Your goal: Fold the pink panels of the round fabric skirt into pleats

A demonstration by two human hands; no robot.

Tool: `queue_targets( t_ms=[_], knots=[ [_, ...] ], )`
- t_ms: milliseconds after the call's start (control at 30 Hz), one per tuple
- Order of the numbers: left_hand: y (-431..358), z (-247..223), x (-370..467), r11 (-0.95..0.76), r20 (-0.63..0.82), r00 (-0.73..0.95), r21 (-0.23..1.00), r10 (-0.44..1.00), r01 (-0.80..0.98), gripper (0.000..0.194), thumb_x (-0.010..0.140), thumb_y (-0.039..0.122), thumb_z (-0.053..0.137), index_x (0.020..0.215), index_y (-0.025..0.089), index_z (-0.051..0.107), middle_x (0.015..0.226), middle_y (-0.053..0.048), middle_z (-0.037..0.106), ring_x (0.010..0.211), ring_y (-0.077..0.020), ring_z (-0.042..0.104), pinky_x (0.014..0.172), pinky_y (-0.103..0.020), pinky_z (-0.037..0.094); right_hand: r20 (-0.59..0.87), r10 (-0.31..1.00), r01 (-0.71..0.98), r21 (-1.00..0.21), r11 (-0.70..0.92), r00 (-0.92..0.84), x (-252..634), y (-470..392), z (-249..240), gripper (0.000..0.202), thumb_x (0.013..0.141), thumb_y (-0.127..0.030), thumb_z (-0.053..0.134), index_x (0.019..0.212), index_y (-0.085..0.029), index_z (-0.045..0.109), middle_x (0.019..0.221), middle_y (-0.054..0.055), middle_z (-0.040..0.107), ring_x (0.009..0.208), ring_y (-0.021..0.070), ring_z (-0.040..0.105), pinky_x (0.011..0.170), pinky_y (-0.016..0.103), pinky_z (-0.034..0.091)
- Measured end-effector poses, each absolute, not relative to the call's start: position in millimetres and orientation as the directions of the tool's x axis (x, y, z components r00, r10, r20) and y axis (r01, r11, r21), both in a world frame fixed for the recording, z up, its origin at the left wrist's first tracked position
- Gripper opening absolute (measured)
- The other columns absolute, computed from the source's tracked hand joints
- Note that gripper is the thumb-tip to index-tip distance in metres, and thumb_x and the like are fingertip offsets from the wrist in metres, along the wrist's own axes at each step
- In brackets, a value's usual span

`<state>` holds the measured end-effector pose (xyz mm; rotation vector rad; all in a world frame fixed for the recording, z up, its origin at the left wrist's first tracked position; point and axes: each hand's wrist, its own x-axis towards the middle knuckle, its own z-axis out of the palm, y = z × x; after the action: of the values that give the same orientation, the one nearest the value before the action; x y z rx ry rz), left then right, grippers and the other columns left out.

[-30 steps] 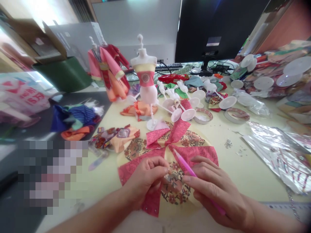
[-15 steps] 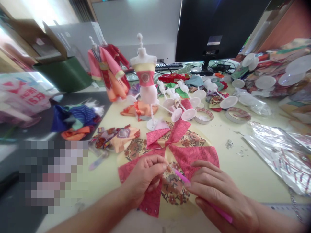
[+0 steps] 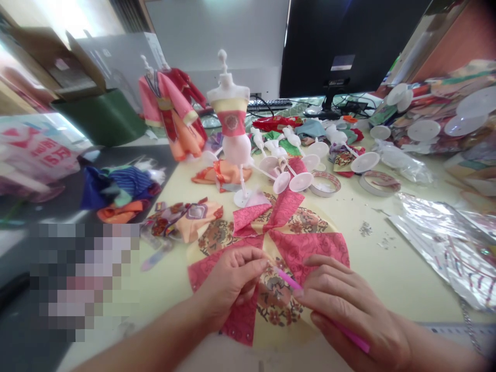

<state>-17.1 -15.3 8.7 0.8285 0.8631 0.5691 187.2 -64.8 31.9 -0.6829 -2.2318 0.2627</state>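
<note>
A round skirt-like cloth of pink and cream floral panels point(image 3: 310, 248) lies spread on the pale table. Above its centre my left hand point(image 3: 236, 279) is pinched, thumb against index finger; what it holds is too small to make out. My right hand point(image 3: 344, 305) is wrapped round a pink pen-like tool point(image 3: 289, 279), whose thin tip points at the left fingertips. Behind the cloth stands a white mannequin point(image 3: 236, 147) with a pink and cream band round its chest.
Small white mannequins point(image 3: 300, 181) and tape rolls point(image 3: 380, 183) lie behind the cloth. Dressed mannequins point(image 3: 166, 113) stand at the back left. A silvery plastic sheet point(image 3: 437, 248) is on the right. Crumpled fabrics point(image 3: 124, 188) lie on the left.
</note>
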Motion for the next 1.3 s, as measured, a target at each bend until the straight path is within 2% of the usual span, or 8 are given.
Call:
queue_targets(
  t_ms=[333, 700, 967, 1033, 1133, 1300],
  knots=[
    [-17.2, 12.0, -17.1, 0.578, -0.434, 0.562, 0.810, 0.704, -0.099, 0.019, 0.079, 0.032, 0.064, 0.076, 0.015, 0.057, 0.042, 0.011, 0.032, 0.032, -0.0001, 0.018, 0.034, -0.019, 0.009, 0.640, 0.550, 0.404, -0.378, 0.833, -0.536, 187.8, -65.1, 32.1, 0.021, 0.084, -0.003, 0.044, 0.100, -0.007, 0.058, 0.079, 0.006, 0.061, 0.075, 0.0141, 0.059, 0.090, 0.036, 0.046],
    [-18.5, 13.9, -17.1, 0.585, -0.442, 0.542, 0.803, 0.715, -0.116, 0.022, 0.078, 0.034, 0.066, 0.077, 0.015, 0.056, 0.043, 0.012, 0.033, 0.033, -0.0001, 0.019, 0.036, -0.019, 0.010, 0.626, 0.569, 0.416, -0.392, 0.821, -0.533, 189.3, -65.6, 35.6, 0.024, 0.080, -0.003, 0.045, 0.099, -0.009, 0.058, 0.078, 0.006, 0.061, 0.072, 0.0153, 0.059, 0.084, 0.037, 0.050],
    [-17.5, 13.2, -17.0, 0.579, -0.435, 0.551, 0.808, 0.712, -0.110, 0.022, 0.078, 0.035, 0.066, 0.076, 0.015, 0.056, 0.043, 0.011, 0.033, 0.032, 0.0000, 0.020, 0.035, -0.018, 0.010, 0.635, 0.563, 0.415, -0.385, 0.824, -0.529, 187.4, -66.2, 34.5, 0.024, 0.083, -0.004, 0.043, 0.102, -0.010, 0.057, 0.078, 0.006, 0.062, 0.071, 0.0153, 0.058, 0.083, 0.037, 0.050],
    [-17.4, 12.5, -17.1, 0.583, -0.437, 0.551, 0.805, 0.711, -0.114, 0.022, 0.077, 0.035, 0.066, 0.077, 0.015, 0.056, 0.044, 0.011, 0.033, 0.033, -0.0002, 0.019, 0.034, -0.017, 0.010, 0.646, 0.578, 0.384, -0.433, 0.816, -0.499, 186.2, -65.4, 33.5, 0.023, 0.083, -0.004, 0.044, 0.101, -0.008, 0.058, 0.079, 0.007, 0.061, 0.072, 0.0155, 0.058, 0.083, 0.037, 0.050],
    [-16.6, 11.2, -17.0, 0.585, -0.437, 0.555, 0.803, 0.708, -0.114, 0.021, 0.078, 0.034, 0.066, 0.077, 0.015, 0.056, 0.043, 0.011, 0.032, 0.033, -0.0008, 0.018, 0.033, -0.017, 0.010, 0.637, 0.653, 0.294, -0.585, 0.756, -0.411, 185.0, -64.2, 31.4, 0.024, 0.085, -0.005, 0.043, 0.103, -0.009, 0.058, 0.078, 0.006, 0.061, 0.071, 0.0152, 0.057, 0.081, 0.037, 0.050],
    [-15.2, 10.1, -16.7, 0.593, -0.442, 0.549, 0.795, 0.709, -0.126, 0.020, 0.078, 0.034, 0.066, 0.079, 0.016, 0.057, 0.042, 0.012, 0.030, 0.034, -0.0015, 0.017, 0.032, -0.016, 0.011, 0.471, 0.849, 0.118, -0.854, 0.507, -0.239, 184.9, -64.5, 24.2, 0.023, 0.092, -0.010, 0.044, 0.106, -0.018, 0.060, 0.076, 0.002, 0.061, 0.073, 0.0138, 0.058, 0.070, 0.027, 0.050]
  ],
)
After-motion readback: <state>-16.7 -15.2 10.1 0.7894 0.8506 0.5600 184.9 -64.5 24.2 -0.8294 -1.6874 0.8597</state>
